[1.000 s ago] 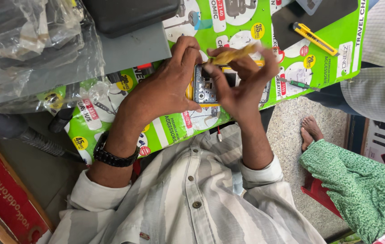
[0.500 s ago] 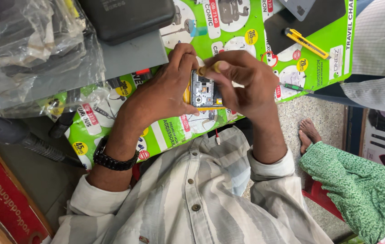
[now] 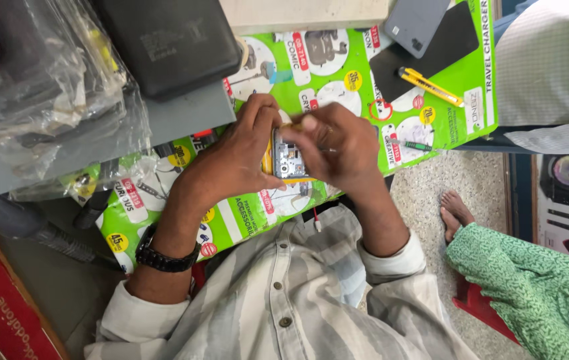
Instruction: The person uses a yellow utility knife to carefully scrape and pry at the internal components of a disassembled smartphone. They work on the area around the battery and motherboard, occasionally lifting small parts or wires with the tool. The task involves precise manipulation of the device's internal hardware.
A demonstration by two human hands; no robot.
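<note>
Two hands hold one small open phone
Left hand [image 3: 241,157] and right hand [image 3: 338,147] pinch the yellow-edged phone [image 3: 288,160] above the counter's [image 3: 458,100] near edge; it looks light, stiff, breakable, best held by its sides

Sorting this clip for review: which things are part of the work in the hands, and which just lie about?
In hand:
left hand
right hand
opened phone, held by both

Lying about:
yellow utility knife
grey phone
black case
plastic bags
green poster
</note>
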